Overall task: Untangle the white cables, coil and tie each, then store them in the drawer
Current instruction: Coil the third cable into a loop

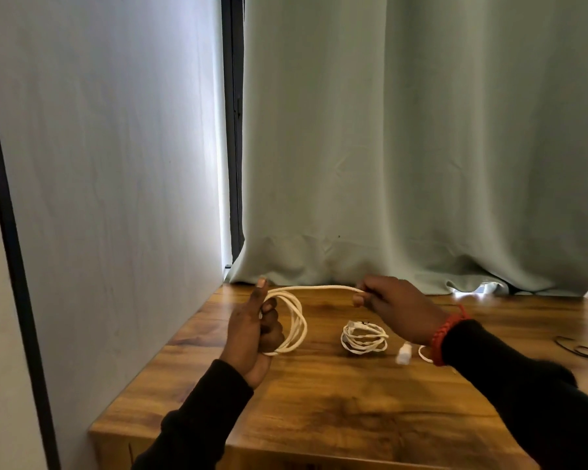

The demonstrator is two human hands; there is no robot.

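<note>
Pale green curtains (421, 147) hang behind a wooden table (336, 401), with a white wall panel (109, 164) closing off its left side. No drawer shows in this view.

Over the table the person works on one white cable (297, 320): the left hand (252, 334) grips several finished loops, fingers curled through them and thumb raised, while the right hand (394, 307) pinches the free run of that cable, stretched level between the two hands. The cable's tail passes under the right wrist, and its white plug (404, 354) hangs blurred just above the wood.

Between the hands, resting on the table, lies a smaller coiled cable (364, 337) — apparently already bundled, though whether it is tied cannot be told. Thin dark bands (577, 349) lie near the right edge, well apart from both cables.

Coiling looks to be the step in hand. Next, the right hand likely needs to carry the free length round onto the held loops — keeping them even — until the plug is taken in, then fetch a band to tie.
</note>
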